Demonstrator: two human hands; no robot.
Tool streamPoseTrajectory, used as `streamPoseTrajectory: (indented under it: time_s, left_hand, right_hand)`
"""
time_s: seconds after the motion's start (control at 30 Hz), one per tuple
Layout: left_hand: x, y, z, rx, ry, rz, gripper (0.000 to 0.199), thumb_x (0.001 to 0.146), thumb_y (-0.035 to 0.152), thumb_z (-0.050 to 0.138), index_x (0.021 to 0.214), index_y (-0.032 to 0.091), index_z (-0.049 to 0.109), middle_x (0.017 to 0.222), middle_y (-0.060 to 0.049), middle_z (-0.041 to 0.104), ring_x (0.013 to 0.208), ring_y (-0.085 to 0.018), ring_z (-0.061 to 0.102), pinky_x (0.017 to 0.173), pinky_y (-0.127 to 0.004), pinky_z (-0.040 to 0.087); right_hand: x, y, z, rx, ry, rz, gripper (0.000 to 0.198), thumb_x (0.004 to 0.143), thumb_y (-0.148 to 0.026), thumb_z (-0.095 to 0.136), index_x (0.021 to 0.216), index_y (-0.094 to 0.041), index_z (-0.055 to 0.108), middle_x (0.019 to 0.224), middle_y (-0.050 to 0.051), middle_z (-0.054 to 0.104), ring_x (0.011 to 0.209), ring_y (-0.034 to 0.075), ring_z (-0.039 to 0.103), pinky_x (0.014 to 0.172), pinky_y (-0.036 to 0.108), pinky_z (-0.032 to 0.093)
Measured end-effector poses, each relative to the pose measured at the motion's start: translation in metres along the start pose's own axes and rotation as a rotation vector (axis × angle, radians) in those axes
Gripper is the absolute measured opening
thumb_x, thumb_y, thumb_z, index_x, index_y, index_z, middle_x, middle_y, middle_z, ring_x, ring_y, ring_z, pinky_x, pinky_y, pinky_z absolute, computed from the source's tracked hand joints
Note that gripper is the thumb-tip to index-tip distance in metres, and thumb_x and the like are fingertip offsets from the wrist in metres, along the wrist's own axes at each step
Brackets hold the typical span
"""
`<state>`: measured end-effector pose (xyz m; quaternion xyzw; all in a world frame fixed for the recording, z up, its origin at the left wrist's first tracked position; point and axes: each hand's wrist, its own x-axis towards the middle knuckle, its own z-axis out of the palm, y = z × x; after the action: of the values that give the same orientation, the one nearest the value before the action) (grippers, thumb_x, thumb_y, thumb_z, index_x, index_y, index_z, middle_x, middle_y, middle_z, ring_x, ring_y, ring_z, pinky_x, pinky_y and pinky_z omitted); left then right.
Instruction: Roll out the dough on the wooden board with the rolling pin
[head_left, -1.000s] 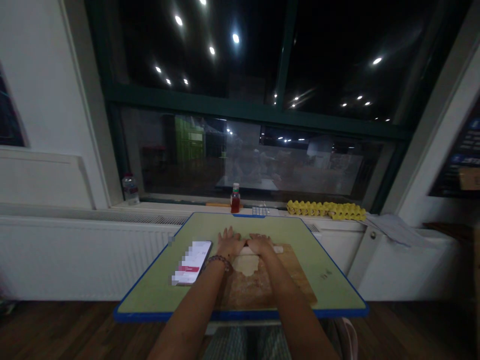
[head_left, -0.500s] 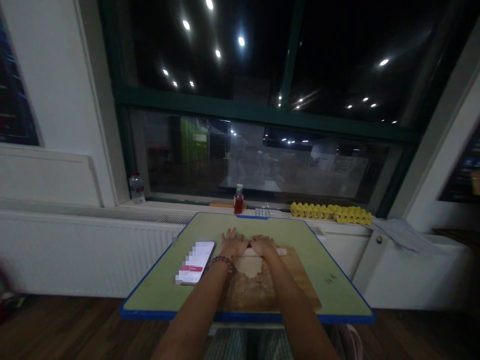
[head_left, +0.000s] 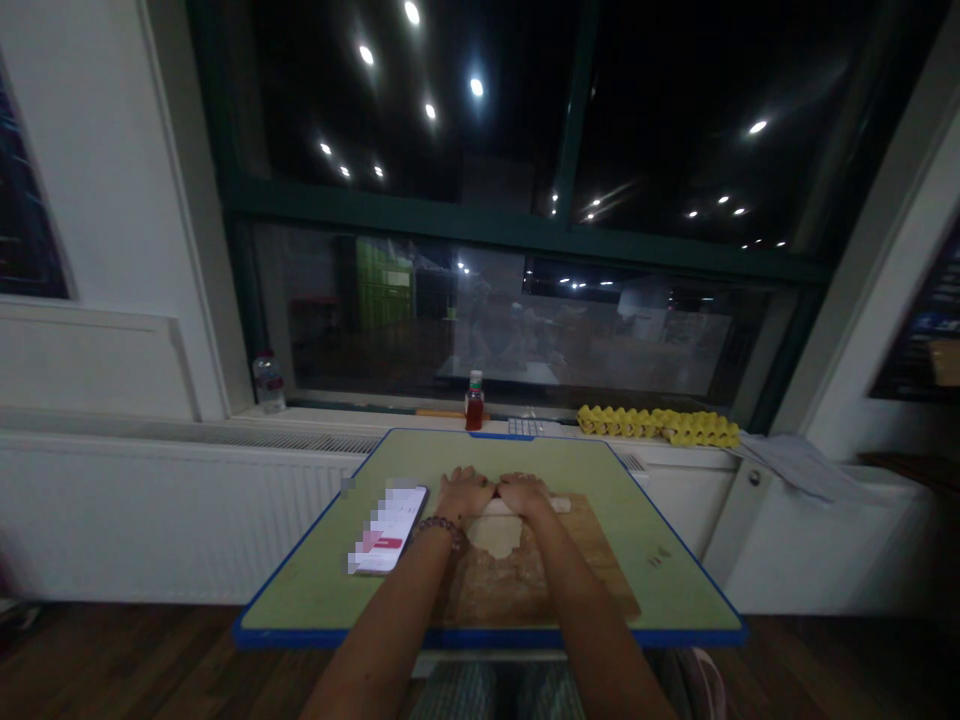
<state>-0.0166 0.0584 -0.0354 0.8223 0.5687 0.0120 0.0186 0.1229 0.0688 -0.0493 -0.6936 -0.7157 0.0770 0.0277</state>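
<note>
A pale rolling pin [head_left: 559, 505] lies crosswise on the wooden board [head_left: 592, 565], its right end sticking out past my right hand. My left hand [head_left: 463, 493] presses on its left part, fingers bent over the wood; a beaded bracelet circles that wrist. Close beside it, thumbs nearly meeting, my right hand [head_left: 525, 494] is closed over the pin. Below the pin, between my forearms, a thin flat sheet of dough [head_left: 495, 538] with an uneven edge rests on the board. Floury smears mark the wood nearer to me.
A phone [head_left: 391, 528] with a lit screen lies left of the board on the green, blue-edged table [head_left: 300, 600]. Along the windowsill stand a bottle of red sauce [head_left: 474, 404], yellow egg trays [head_left: 656, 425] and a water bottle [head_left: 269, 383]. White radiators [head_left: 172, 520] run behind the table.
My left fingers, stretched forward before, are now bent lower over the rolling pin. The dough looks much the same. The whole view has shifted slightly.
</note>
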Motion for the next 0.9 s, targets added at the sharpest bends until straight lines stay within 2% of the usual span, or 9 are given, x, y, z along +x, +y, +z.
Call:
streamPoseTrajectory:
  time_s: [0.37, 0.9]
  left_hand:
    - [-0.0026, 0.0009, 0.0002, 0.001, 0.047, 0.026, 0.04, 0.093, 0.037, 0.035, 0.116, 0.028, 0.066, 0.129, -0.011, 0.059, 0.126, -0.033, 0.045, 0.097, -0.058, 0.04]
    - [0.0033, -0.004, 0.0075, -0.003, 0.073, 0.047, 0.034, 0.093, 0.038, 0.041, 0.114, 0.031, 0.067, 0.126, -0.01, 0.062, 0.121, -0.03, 0.05, 0.097, -0.051, 0.042]
  right_hand:
    - [-0.0027, -0.001, -0.0031, -0.003, 0.002, -0.008, 0.049, 0.09, -0.038, 0.033, 0.126, -0.025, 0.062, 0.135, 0.01, 0.058, 0.122, 0.028, 0.055, 0.098, 0.042, 0.042]
    - [-0.0049, -0.0015, -0.005, -0.008, -0.005, -0.025, 0.048, 0.09, -0.037, 0.032, 0.125, -0.024, 0.062, 0.134, 0.009, 0.059, 0.12, 0.027, 0.056, 0.096, 0.04, 0.043]
